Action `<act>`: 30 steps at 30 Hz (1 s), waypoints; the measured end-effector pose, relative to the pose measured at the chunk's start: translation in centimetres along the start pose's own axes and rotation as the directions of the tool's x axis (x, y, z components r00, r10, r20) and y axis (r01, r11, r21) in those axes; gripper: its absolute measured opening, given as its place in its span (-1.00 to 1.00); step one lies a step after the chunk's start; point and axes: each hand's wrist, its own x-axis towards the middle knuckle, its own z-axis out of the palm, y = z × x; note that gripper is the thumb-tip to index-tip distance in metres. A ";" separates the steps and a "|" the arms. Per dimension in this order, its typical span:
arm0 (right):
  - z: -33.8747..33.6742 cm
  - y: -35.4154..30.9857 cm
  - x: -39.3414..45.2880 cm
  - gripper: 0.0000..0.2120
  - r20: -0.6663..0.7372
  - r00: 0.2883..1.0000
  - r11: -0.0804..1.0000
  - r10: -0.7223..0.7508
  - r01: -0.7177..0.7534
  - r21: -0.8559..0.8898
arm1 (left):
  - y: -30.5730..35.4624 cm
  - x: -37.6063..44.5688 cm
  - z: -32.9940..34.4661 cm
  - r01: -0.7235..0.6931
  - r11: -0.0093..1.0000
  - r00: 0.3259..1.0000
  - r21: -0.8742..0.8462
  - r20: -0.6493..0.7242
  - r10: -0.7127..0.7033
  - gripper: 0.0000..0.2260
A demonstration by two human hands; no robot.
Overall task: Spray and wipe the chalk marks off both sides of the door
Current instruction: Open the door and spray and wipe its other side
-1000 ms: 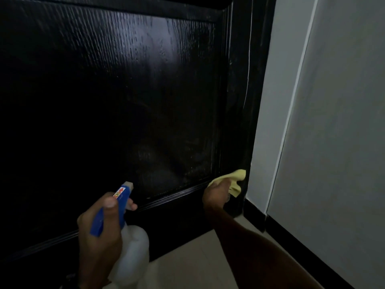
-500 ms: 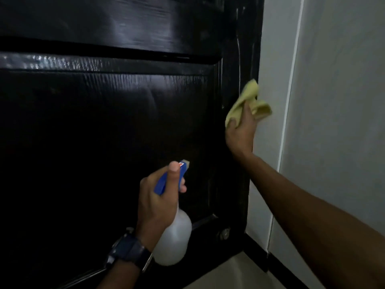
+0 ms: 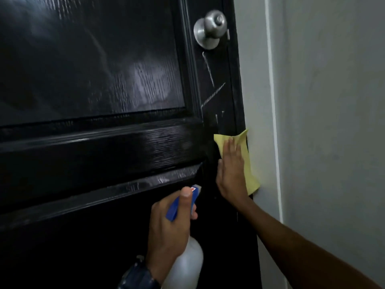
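Note:
A glossy black panelled door (image 3: 93,147) fills the left of the view. White chalk marks (image 3: 212,94) streak its right stile below the silver knob (image 3: 211,28). My right hand (image 3: 231,170) presses a yellow cloth (image 3: 249,161) flat against the stile just under those marks. My left hand (image 3: 168,226) grips a white spray bottle (image 3: 185,265) with a blue trigger head, its nozzle pointing at the door near the right hand. A dark watch sits on my left wrist.
A pale grey wall (image 3: 333,122) runs close along the door's right edge, with a white trim line (image 3: 273,101) down it. The door's upper panel (image 3: 104,59) shines wet.
My view and both hands have risen from the door's bottom to knob height. The right hand now holds the cloth flat on the stile; the bottle came up with the left hand.

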 end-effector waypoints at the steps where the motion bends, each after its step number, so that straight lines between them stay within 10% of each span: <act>1: 0.0 0.8 0.0 -0.42 -0.008 1.000 1.000 -0.026 0.026 0.008 | 0.6 0.6 0.8 0.021 1.000 1.000 0.013 0.004 -0.021 -0.09; 8: 1.2 5.2 -14.4 0.03 0.182 0.983 0.997 -0.025 0.013 0.070 | 3.0 1.4 3.7 0.138 0.977 0.987 0.165 -0.099 -0.123 -0.24; 14: -1.4 0.2 -6.4 -0.46 -0.016 0.989 0.943 -0.148 0.146 0.300 | 2.2 0.0 2.0 0.144 0.972 0.983 0.186 -0.136 -0.120 -0.27; 21: -5.7 -7.2 15.6 -0.47 -0.032 0.972 0.971 -0.235 0.236 0.039 | 3.8 2.6 2.3 0.107 0.993 0.984 0.052 -0.146 -0.098 -0.25; 30: 0.4 -2.0 5.2 -0.36 -0.113 0.992 0.993 -0.054 0.042 -0.106 | 3.9 6.4 2.6 0.001 0.999 0.996 0.053 -0.094 0.004 -0.23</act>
